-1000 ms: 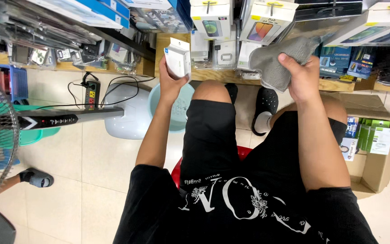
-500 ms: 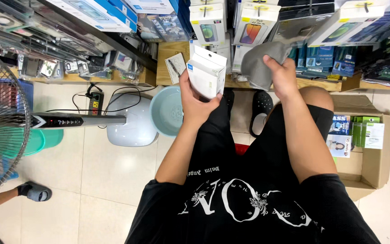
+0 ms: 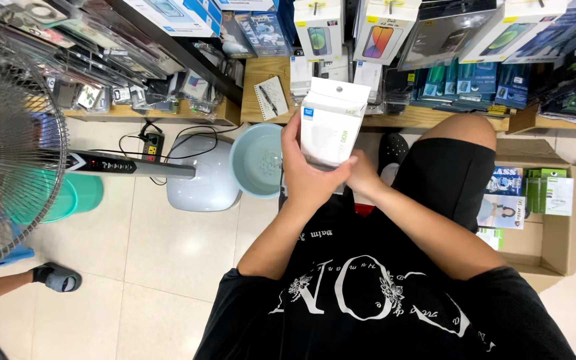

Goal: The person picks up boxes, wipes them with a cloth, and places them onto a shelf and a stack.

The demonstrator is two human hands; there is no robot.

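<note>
I sit facing a wooden shelf [image 3: 428,117] of packaged phone accessories. My left hand [image 3: 308,175] grips a white rectangular retail box [image 3: 331,123] by its left side and lower edge, holding it upright in front of my chest. My right hand [image 3: 364,177] is pressed against the box's bottom right corner, fingers curled on it and partly hidden behind my left fingers. My black-shorted knee [image 3: 458,157] rises just right of the box.
A standing fan [image 3: 8,147] fills the left side, its white base [image 3: 201,180] beside a pale blue basin [image 3: 256,160]. A notepad with pen [image 3: 271,97] lies on the shelf. An open cardboard carton [image 3: 558,233] of packages sits at the right. Another person's sandalled foot [image 3: 56,277] shows at lower left.
My left hand brought the white box from the shelf toward my chest. My right hand lowered from the shelf to the box; the grey item it held is out of sight.
</note>
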